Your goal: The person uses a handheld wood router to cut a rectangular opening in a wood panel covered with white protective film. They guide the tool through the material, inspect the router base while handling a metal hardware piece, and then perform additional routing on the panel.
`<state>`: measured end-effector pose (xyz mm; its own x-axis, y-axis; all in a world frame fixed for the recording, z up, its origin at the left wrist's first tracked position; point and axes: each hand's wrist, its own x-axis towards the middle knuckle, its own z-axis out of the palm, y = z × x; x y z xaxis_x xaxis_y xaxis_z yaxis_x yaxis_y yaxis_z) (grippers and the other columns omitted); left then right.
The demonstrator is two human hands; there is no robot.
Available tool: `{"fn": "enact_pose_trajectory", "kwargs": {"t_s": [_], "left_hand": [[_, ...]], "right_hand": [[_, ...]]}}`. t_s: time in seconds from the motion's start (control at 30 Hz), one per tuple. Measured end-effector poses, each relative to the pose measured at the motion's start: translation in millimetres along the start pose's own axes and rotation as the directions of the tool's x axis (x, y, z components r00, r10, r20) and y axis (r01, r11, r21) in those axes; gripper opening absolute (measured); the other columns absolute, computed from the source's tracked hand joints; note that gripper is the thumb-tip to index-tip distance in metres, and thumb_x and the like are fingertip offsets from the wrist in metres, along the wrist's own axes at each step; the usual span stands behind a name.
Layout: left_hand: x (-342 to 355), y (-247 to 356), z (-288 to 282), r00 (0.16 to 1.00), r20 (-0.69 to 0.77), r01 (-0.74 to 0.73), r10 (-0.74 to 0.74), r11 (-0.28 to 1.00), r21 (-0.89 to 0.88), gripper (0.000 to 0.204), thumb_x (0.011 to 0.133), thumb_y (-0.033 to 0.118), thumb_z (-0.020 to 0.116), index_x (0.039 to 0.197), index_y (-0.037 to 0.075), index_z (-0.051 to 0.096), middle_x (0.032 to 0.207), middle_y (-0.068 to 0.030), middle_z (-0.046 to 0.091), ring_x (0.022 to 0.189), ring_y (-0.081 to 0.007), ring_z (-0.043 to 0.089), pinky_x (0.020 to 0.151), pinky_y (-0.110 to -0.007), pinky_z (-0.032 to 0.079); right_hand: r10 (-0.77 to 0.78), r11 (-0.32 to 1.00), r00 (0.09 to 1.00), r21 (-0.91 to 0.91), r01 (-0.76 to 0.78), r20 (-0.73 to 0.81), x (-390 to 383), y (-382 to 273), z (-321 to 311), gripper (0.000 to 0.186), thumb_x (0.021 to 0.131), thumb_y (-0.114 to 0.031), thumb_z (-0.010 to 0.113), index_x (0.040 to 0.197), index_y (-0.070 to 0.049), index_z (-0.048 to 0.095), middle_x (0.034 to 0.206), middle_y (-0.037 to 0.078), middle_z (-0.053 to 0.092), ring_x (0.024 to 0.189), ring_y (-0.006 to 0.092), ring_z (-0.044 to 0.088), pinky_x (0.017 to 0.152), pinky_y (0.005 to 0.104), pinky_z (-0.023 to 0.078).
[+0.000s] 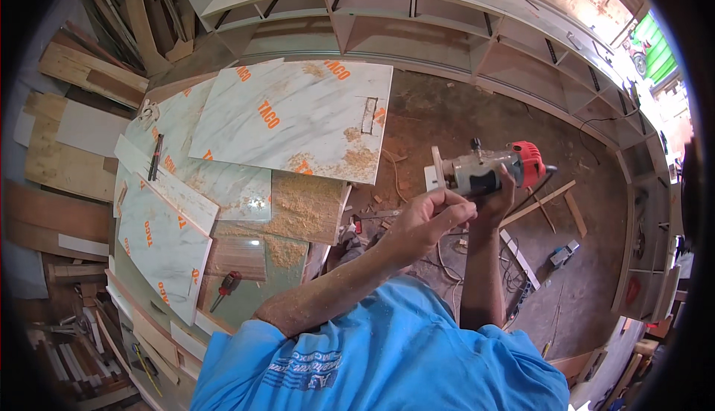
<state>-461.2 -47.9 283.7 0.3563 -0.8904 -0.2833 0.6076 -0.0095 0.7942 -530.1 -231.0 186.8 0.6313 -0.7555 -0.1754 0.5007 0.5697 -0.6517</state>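
Note:
My right hand [497, 201] is wrapped around a trim router [477, 172] with a red cap and grey body, held on its side above the floor. My left hand [433, 219] is closed beside the router's pale base, its thumb and fingers pressed together. Whether anything small sits between those fingers is hidden. Left of the router lies a white marble-look panel [231, 131] with orange print. Near that panel's right end is a narrow rectangular outline [369, 116], with sawdust [360, 159] scattered below it.
More marble-look panels [160, 243] overlap on the worktable. A red-handled screwdriver [226, 287] and a slim black tool [156, 157] lie there. Long open shelving [417, 35] curves around the far side and right. Wood strips [538, 204], cords and a grey power tool [563, 255] are on the floor.

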Motion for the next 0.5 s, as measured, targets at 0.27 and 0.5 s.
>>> {"fn": "enact_pose_trajectory", "kwargs": {"t_s": [0.27,0.5], "left_hand": [[40,-2,-79,0.877,-0.142,-0.218,0.459,0.643,0.734,0.028,0.096,0.025,0.073,0.110,0.001,0.068,0.099,-0.0080,0.068,0.094,-0.0167,0.067,0.086,-0.032,0.053],[97,26,-127,0.748,0.015,-0.388,0.663,0.419,0.821,0.029,0.098,0.024,0.069,0.114,0.000,0.071,0.105,-0.0164,0.070,0.110,-0.0279,0.066,0.093,-0.040,0.053]], "right_hand": [[0.242,0.967,0.946,-0.026,-0.253,-0.216,-15,70,16,0.035,0.090,-0.032,0.075,0.112,-0.010,0.061,0.092,0.004,0.068,0.082,0.0188,0.069,0.074,0.0364,0.057],[0.277,0.904,0.961,-0.346,-0.251,0.026,-17,103,23,0.052,0.072,-0.010,0.075,0.121,-0.001,0.060,0.096,0.007,0.070,0.080,0.0197,0.071,0.074,0.0363,0.059]]}}
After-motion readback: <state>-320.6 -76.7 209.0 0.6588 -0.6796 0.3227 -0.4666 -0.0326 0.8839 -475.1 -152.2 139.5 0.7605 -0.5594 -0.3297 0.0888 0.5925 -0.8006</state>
